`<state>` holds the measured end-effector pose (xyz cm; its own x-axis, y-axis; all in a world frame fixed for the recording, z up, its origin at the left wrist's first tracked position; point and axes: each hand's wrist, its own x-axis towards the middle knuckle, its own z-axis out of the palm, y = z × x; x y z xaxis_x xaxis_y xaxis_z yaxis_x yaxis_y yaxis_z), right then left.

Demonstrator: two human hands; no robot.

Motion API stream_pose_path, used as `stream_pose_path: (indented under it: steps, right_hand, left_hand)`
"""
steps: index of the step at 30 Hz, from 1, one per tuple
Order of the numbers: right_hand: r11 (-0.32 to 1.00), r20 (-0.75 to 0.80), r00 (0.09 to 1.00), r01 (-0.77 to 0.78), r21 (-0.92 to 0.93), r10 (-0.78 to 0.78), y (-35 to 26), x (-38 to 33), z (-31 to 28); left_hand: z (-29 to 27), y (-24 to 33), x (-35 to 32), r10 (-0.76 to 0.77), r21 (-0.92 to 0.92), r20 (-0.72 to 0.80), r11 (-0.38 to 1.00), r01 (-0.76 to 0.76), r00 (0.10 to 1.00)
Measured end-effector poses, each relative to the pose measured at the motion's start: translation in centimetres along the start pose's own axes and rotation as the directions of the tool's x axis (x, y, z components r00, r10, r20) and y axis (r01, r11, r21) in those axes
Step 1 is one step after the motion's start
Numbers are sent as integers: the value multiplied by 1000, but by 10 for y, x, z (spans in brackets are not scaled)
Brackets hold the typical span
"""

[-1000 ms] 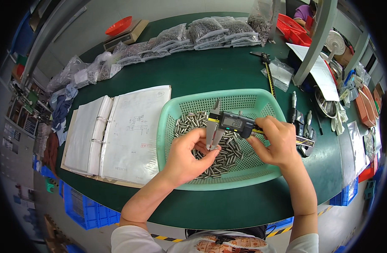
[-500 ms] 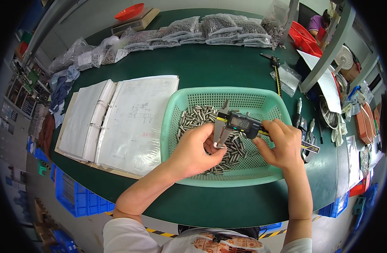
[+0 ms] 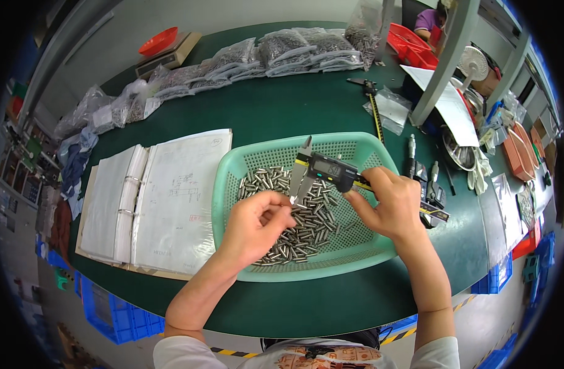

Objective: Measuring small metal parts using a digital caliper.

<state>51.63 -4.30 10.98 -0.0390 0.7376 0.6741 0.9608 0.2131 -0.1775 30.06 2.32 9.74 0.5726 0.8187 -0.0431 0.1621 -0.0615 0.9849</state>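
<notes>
My right hand [image 3: 389, 203] grips a black digital caliper [image 3: 336, 171], thumb and fingers round its beam, and holds it over the green basket [image 3: 306, 274]. The caliper's metal jaws point down toward my left hand [image 3: 251, 227]. Thumb and forefinger of that hand pinch a small shiny metal pin [image 3: 299, 206] at the jaw tips. Whether both jaws touch the pin is too small to tell. Below lie many loose metal pins [image 3: 309, 230], spread over the left and middle of the perforated basket.
An open ring binder [image 3: 180, 197] with a drawing lies left of the basket. Bags of metal parts [image 3: 285, 49] line the back, beside a scale with a red pan [image 3: 159, 41]. Another caliper [image 3: 374, 101] and micrometers [image 3: 420, 175] lie at the right. A person [image 3: 426, 23] sits beyond.
The whole view has shifted, so the table's things appear further left. My left hand has drawn slightly away from the jaws, showing more of the pin. The caliper's readout has changed.
</notes>
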Motion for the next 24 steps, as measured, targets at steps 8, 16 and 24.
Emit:
stream_pose_path:
  steps: [8, 16, 24]
  right_hand:
    - [987, -3, 988, -156, 49, 156, 2, -1, 4]
    - [991, -39, 999, 17, 131, -12, -4, -1, 0]
    - [991, -33, 998, 51, 122, -47, -5, 0, 2]
  left_hand:
    - [-11, 4, 0, 0, -230, 7, 973, 2, 1000]
    - [-18, 6, 1, -74, -491, 216, 854, 174, 974]
    - [-20, 6, -1, -97, -567, 306, 780, 263, 947]
